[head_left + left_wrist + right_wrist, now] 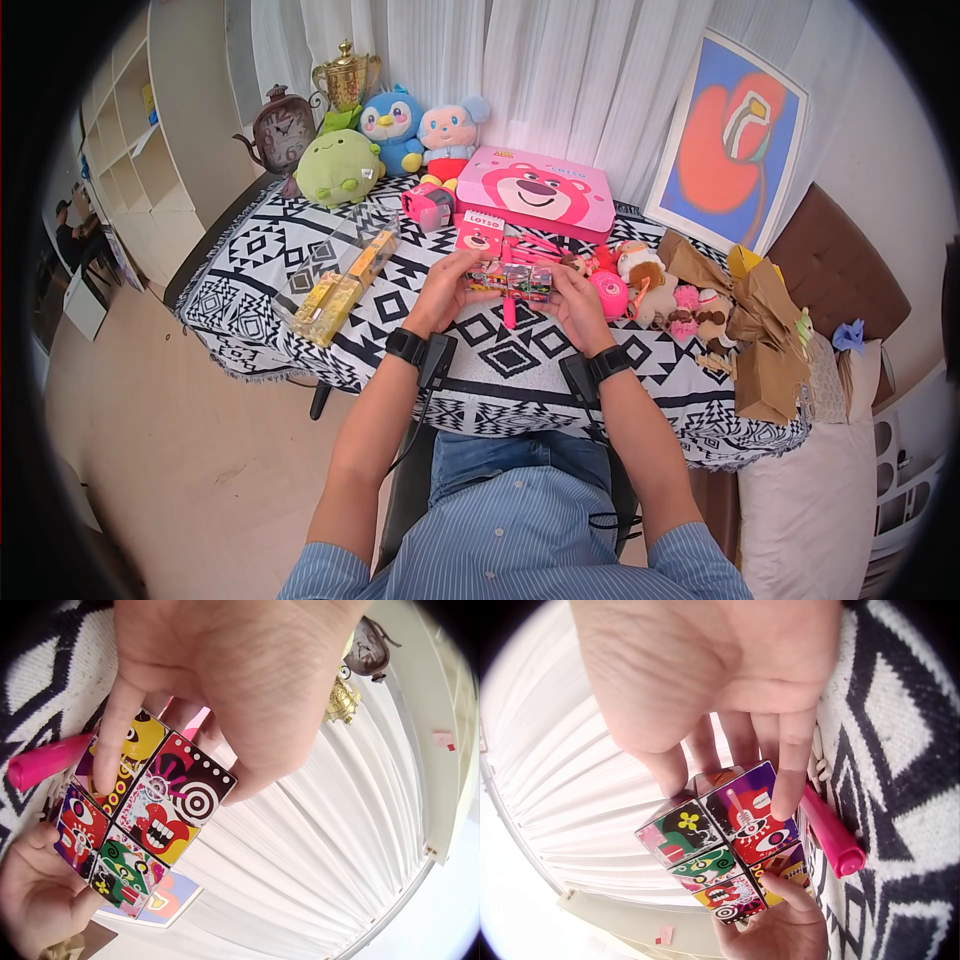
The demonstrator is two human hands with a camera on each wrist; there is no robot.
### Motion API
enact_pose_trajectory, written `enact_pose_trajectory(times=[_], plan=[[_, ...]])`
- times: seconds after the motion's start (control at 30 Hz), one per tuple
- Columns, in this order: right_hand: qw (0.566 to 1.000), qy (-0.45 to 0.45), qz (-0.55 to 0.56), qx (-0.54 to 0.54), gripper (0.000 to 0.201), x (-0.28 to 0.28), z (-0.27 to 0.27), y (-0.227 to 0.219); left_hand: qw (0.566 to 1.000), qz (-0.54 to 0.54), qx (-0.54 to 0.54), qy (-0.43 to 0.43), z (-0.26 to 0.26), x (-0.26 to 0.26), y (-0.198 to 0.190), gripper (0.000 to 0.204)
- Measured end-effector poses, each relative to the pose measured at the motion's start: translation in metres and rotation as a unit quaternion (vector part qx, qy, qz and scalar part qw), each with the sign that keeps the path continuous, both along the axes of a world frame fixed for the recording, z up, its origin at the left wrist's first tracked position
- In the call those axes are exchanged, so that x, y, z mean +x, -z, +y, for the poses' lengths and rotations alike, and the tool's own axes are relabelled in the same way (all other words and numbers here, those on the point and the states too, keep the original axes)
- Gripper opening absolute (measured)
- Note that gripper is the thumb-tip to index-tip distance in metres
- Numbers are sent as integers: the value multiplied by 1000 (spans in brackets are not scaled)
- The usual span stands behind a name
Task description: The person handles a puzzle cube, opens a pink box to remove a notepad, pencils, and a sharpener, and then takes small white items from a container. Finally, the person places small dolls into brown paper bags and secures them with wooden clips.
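Note:
Both hands hold a folding cube (pixel 512 282) with bright cartoon pictures of eyes, mouths and rings on its square faces. My left hand (pixel 452 290) grips its left end, thumb on one edge and a finger across the printed face (pixel 154 799). At the other end my right hand (pixel 582 300) pinches it between thumb and fingers. In the right wrist view the cube (pixel 739 832) shows creases between its blocks and lies spread flat and wide. Below it a pink pen-like stick (pixel 832 832) lies on the patterned cloth.
Behind the hands are a pink bear box (pixel 540 190) and a small LOTSO notepad (pixel 481 232). Plush toys (pixel 340 168) and a gold trophy (pixel 346 75) stand back left. A clear yellow package (pixel 345 290) lies left. Small plush items (pixel 690 305) and brown paper bags (pixel 770 375) crowd the right.

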State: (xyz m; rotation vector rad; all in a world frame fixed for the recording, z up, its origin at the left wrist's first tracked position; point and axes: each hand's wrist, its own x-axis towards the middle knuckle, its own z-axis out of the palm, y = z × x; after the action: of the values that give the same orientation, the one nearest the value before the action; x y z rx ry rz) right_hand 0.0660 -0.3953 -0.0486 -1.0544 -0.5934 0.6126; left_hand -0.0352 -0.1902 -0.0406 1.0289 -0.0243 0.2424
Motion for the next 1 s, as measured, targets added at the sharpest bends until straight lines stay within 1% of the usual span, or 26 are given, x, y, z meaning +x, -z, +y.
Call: enact_pose_trajectory(times=[0.03,0.1,0.17,0.23,0.3,0.43,0.67,0.73,0.77,0.83,0.87,0.93,1.0], plan=[[1000,0,0,0,32,1,1,1,1000,-9,-4,-1,0,0,-1,29],[999,1,27,41,30,3,2,5,1000,-11,-6,3,0,2,1,28],[999,2,12,47,30,6,3,9,1000,-13,-7,7,0,3,3,28],[999,3,-2,53,31,2,4,4,999,-26,-3,22,-1,2,2,34],[998,-9,17,59,33,-4,5,-1,999,-36,-1,19,0,3,4,36],[999,-25,0,43,37,-3,7,3,998,-52,4,31,0,2,5,41],[997,-37,24,68,38,1,5,4,998,-57,18,34,1,5,11,46],[996,-43,29,67,37,0,5,2,996,-58,52,49,-2,3,8,51],[996,-40,24,70,37,-1,4,1,996,-58,52,48,-5,3,6,51],[996,-39,20,73,36,-1,5,1,992,-62,77,81,-11,0,1,57],[996,-39,23,77,36,0,5,2,992,-62,77,80,-10,0,2,57],[996,-39,25,81,36,0,5,2,993,-72,78,50,-8,2,3,58],[997,-52,3,60,38,-1,5,3,994,-66,75,46,-9,1,1,57]])
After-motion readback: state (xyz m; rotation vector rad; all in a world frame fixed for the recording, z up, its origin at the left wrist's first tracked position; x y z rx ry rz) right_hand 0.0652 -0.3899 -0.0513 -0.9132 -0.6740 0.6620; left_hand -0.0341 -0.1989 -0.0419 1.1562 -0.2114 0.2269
